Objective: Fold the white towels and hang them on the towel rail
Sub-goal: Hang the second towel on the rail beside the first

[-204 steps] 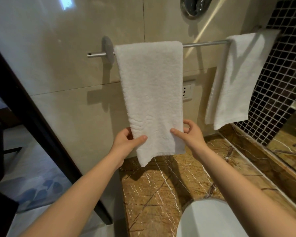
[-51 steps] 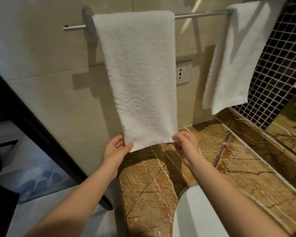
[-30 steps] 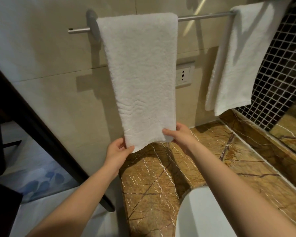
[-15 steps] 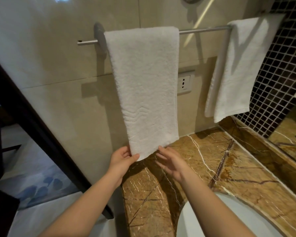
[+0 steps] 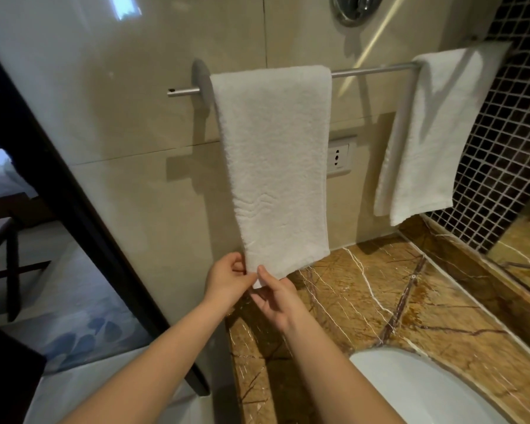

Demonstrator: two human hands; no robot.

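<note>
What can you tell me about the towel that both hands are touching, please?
The towel is white terry cloth with a wavy pattern woven low down. Folded into a long narrow strip, it hangs draped over the towel rail. The left hand and right hand pinch its lower left corner.

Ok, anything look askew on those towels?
Yes: on the left towel, the bottom hem slants down toward its left corner, where a layer pokes out below; the left hand and right hand pinch there.

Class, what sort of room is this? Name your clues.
Probably a bathroom: a wall-mounted towel rail holds two white towels, and a white basin sits in a marble counter.
</note>
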